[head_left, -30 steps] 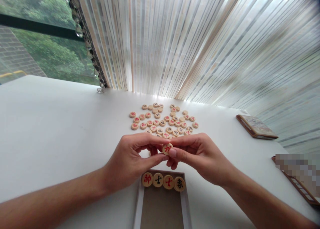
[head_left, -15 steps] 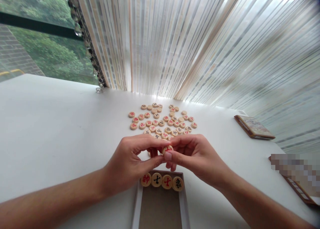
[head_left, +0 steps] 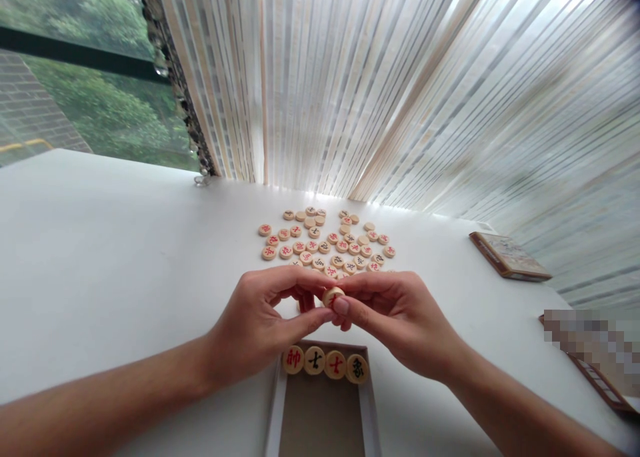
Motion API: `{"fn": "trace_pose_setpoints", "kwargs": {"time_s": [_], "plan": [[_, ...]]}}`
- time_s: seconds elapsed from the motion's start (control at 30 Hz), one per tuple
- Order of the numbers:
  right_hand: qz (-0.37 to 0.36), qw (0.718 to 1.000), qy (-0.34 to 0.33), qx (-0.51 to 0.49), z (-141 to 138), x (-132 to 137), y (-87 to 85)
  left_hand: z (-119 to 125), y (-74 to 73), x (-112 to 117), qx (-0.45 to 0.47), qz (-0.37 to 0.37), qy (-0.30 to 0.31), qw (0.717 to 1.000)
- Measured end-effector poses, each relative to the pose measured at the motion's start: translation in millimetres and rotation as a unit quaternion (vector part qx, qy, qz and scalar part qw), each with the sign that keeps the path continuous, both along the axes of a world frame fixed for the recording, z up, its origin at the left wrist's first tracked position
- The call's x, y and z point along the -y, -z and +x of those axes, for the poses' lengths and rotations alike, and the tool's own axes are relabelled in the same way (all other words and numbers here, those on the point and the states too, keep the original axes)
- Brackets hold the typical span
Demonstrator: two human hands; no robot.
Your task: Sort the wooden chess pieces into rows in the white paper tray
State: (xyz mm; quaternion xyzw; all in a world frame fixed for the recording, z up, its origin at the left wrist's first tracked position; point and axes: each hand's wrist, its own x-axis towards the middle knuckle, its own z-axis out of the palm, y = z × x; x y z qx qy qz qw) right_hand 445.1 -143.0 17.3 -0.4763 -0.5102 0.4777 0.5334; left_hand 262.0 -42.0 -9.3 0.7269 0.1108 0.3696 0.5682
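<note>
Between my two hands is a round wooden Chinese chess piece (head_left: 331, 297) with a red character, partly covered by a thumb. My left hand (head_left: 273, 317) pinches its left side with thumb and forefinger. On its other side my right hand (head_left: 383, 314) grips it, the thumb lying across its face. Just below the hands lies an open shallow box (head_left: 320, 417). Along its far end runs a row of several pieces: a red one (head_left: 293, 359), a black one (head_left: 315, 360), another red one (head_left: 335, 364) and a black one (head_left: 357, 368).
Beyond my hands, many loose chess pieces (head_left: 342, 246) are scattered on the white table (head_left: 150, 244), some with plain backs up. A flat box (head_left: 510, 256) lies at the right, with another brown-edged item (head_left: 595, 377) nearer, partly blurred out. A striped curtain (head_left: 320, 97) hangs behind the table.
The held piece has turned slightly and shifted a little to the left between my fingers. The row in the box is unchanged.
</note>
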Motion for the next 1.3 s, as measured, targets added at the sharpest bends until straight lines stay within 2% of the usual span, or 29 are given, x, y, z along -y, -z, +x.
{"fn": "trace_pose_setpoints", "kwargs": {"time_s": [0.1, 0.37, 0.6, 0.9, 1.13, 1.3], "plan": [[0.018, 1.000, 0.002, 0.021, 0.5, 1.2, 0.8, -0.8, -0.8, -0.9, -0.005, 0.013, -0.028, 1.000], [0.104, 0.985, 0.070, 0.123, 3.2, 0.9, 3.4, 0.3, -0.8, -2.0, -0.023, -0.005, -0.072, 0.997], [0.127, 0.968, 0.088, 0.199, 5.4, 1.4, 0.3, -0.7, -3.3, -2.8, -0.015, -0.025, -0.049, 0.998], [0.081, 0.987, 0.081, 0.110, 5.8, 0.1, 2.5, 0.0, -1.4, -3.0, 0.000, -0.035, -0.045, 0.998], [0.023, 0.998, 0.050, 0.037, 7.5, -3.1, 1.0, -0.6, -1.5, -3.2, -0.009, -0.080, -0.013, 0.997], [0.047, 0.997, 0.058, 0.036, 6.8, -3.5, 1.6, 0.5, -4.5, -4.2, -0.029, -0.087, -0.008, 0.996]]}}
